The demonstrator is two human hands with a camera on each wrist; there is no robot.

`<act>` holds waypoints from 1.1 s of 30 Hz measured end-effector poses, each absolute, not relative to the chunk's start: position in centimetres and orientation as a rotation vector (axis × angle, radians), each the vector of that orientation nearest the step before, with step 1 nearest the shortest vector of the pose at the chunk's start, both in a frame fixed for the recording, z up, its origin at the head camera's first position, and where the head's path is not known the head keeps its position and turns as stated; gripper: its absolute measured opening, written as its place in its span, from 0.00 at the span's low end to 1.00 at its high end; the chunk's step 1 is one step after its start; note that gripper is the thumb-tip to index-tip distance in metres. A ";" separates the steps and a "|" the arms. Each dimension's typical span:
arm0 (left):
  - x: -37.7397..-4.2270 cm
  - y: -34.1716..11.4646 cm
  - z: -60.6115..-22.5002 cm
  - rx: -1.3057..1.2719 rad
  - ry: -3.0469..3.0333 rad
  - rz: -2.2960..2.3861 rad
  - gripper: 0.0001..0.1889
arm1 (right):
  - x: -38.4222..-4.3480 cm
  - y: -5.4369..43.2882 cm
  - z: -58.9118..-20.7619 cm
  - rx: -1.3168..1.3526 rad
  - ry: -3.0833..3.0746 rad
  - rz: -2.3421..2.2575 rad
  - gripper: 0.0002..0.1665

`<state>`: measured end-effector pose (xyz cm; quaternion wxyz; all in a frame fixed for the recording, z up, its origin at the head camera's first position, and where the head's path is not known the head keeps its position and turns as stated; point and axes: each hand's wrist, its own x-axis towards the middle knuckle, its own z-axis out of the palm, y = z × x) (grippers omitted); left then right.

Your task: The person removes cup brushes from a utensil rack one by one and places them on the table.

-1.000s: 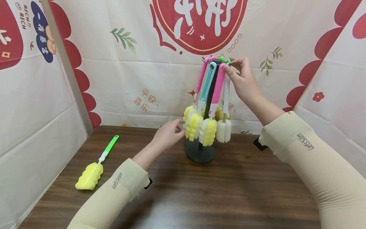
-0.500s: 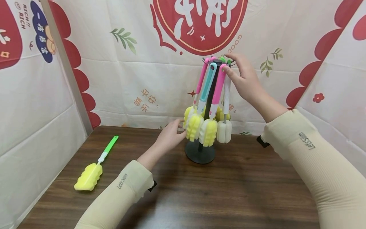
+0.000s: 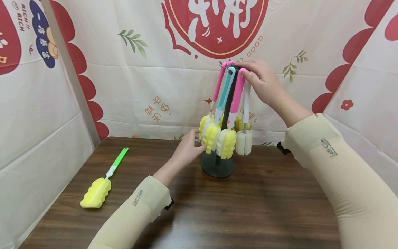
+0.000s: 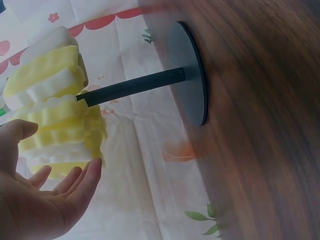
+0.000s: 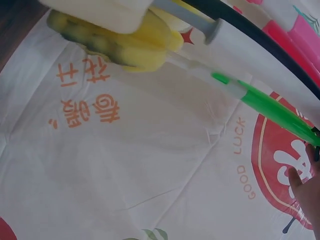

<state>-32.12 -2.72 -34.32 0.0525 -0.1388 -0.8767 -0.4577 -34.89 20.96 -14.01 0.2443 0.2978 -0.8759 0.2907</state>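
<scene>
Stand [image 3: 217, 169] stood just right of frame centre, hung with brushes [image 3: 237, 97]. Left hand [image 3: 186, 149], fingers relaxed, cupped sponge heads [image 3: 212, 134]; right hand [image 3: 262, 79] covered top, grip unclear. Uneven push risked tipping.

Screened-off tabletop nook, rm type unclear, dk wood-grain table [image 3: 264, 214], printed cloth hangings [image 3: 186, 84] back & sides
</scene>
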 end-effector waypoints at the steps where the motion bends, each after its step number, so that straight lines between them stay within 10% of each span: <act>1: -32.2 -2.6 -34.4 -0.430 -2.660 -1.394 0.33 | -34.9 20.9 -13.9 0.796 -2.393 0.791 0.26; 33: -31.7 0.6 -34.9 -0.390 -2.636 -1.218 0.40 | -35.2 20.5 -13.7 0.703 -2.385 0.870 0.24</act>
